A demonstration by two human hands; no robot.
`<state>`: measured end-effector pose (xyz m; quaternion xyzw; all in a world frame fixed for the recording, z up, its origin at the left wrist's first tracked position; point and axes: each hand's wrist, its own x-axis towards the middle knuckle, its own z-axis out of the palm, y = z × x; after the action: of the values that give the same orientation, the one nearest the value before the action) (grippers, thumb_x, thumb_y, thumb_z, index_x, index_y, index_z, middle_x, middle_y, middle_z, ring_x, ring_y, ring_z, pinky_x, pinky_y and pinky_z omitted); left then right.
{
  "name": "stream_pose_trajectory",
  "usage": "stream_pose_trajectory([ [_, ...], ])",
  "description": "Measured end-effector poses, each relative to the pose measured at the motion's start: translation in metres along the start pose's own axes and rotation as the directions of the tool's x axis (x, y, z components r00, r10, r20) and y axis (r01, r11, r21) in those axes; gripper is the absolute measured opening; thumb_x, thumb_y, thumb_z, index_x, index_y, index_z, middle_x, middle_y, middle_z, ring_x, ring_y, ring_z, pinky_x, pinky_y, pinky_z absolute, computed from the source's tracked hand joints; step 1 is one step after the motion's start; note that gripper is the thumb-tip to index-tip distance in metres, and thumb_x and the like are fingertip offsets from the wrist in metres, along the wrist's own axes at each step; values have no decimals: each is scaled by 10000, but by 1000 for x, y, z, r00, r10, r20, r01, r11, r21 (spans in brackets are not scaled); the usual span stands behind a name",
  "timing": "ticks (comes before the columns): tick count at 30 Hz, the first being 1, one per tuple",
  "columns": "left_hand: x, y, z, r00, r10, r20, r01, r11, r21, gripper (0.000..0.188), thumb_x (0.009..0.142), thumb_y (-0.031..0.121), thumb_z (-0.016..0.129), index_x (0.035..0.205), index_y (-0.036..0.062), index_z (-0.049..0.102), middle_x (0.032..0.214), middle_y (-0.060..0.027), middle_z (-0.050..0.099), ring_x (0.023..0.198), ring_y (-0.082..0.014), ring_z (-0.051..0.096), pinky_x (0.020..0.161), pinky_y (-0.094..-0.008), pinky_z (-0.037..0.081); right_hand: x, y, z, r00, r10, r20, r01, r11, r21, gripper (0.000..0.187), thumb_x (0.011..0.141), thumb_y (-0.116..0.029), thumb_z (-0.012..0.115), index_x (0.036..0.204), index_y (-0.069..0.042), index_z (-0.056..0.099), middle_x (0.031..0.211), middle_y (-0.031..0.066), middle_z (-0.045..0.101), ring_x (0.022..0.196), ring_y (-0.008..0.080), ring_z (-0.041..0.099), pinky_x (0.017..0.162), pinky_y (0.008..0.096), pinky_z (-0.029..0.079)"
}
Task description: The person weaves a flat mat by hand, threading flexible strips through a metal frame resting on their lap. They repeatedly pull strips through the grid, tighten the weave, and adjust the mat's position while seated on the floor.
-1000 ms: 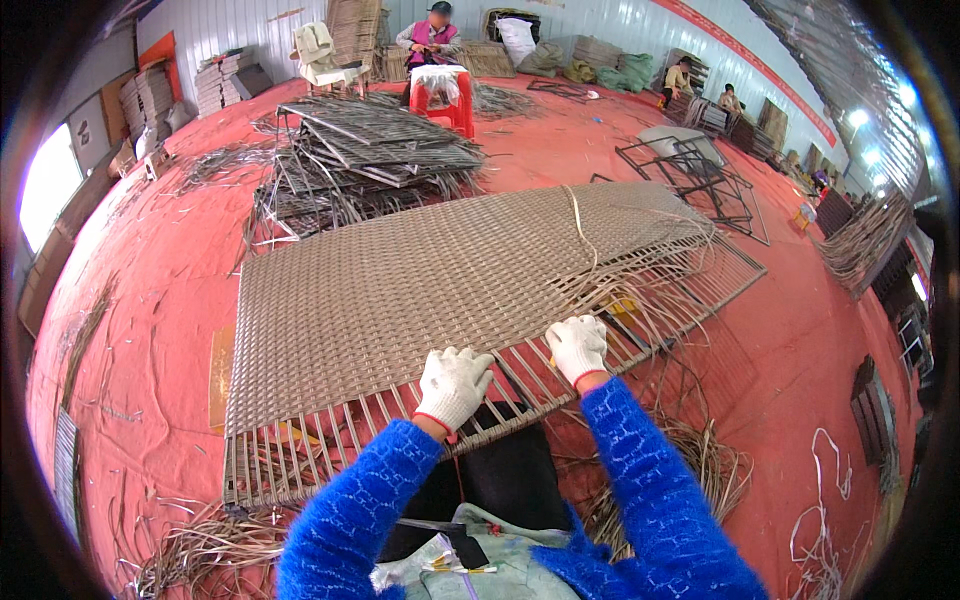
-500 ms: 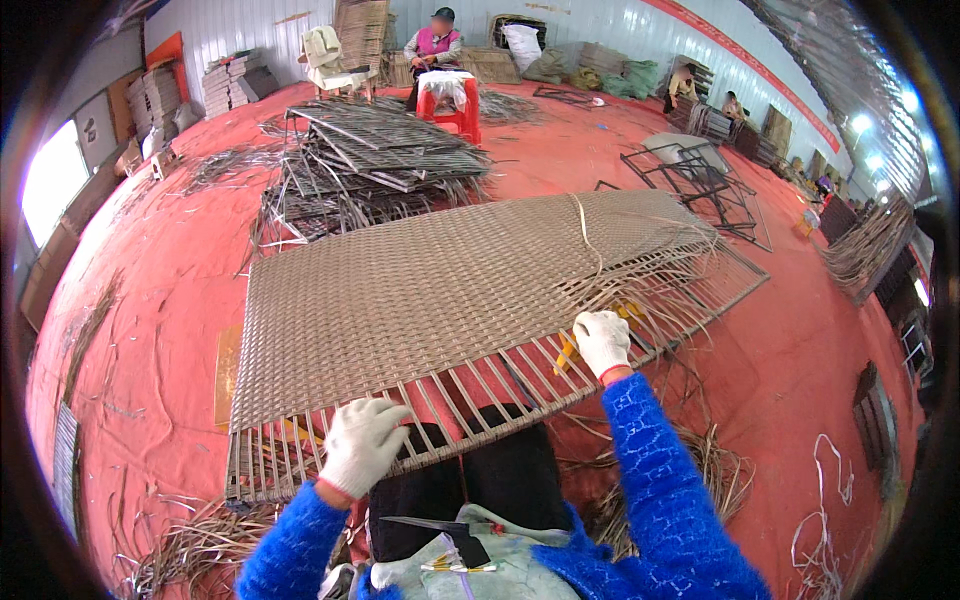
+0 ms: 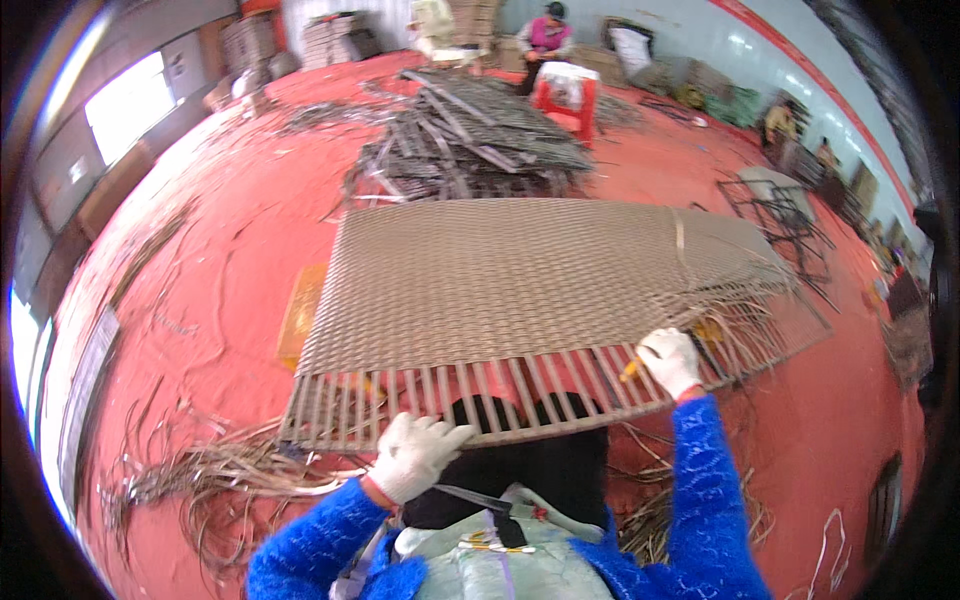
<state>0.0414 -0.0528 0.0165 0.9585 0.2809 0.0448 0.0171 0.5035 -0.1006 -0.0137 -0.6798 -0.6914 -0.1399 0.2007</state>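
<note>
A brown woven wicker panel (image 3: pixel 500 280) lies in front of me, its weave dense over the far part. Along the near side, bare slats (image 3: pixel 480 385) show between the weave and the wrapped rim. My left hand (image 3: pixel 417 455), in a white knit glove, is at that near rim, fingers curled over it. My right hand (image 3: pixel 670 360), gloved too, is closed at the weave's near border, beside a bundle of loose wicker strips (image 3: pixel 745 315). What its fingers pinch is hidden. Part of a yellow object (image 3: pixel 629 371) shows beside it.
Loose strips (image 3: pixel 230 470) lie on the red floor at the left. Behind the panel stands a heap of dark frames (image 3: pixel 470 140). A red stool (image 3: pixel 568 100) and a seated person (image 3: pixel 545 40) are farther back. Black metal frames (image 3: pixel 785 225) lie at the right.
My view has swung left, so the scene sits farther right in it. My left hand has come from above the slats to the near rim. The right stays closed at the weave's border.
</note>
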Motion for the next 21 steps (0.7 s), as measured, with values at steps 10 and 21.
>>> stream_pose_trajectory([
  [10,18,65,11,1000,-9,6,10,995,-95,278,823,151,602,1095,144,542,861,-17,649,855,-216,659,687,-366,458,41,-73,-11,911,402,94,-195,620,-760,269,862,-328,584,771,-105,702,828,98,686,847,275,646,740,439,497],
  [21,-22,21,-15,930,26,-365,-152,935,-321,283,772,138,612,1055,127,624,1003,-61,593,877,-238,630,739,-375,513,61,-190,27,979,-79,185,110,980,-164,245,861,-303,601,711,-109,611,690,99,631,695,312,628,665,451,487],
])
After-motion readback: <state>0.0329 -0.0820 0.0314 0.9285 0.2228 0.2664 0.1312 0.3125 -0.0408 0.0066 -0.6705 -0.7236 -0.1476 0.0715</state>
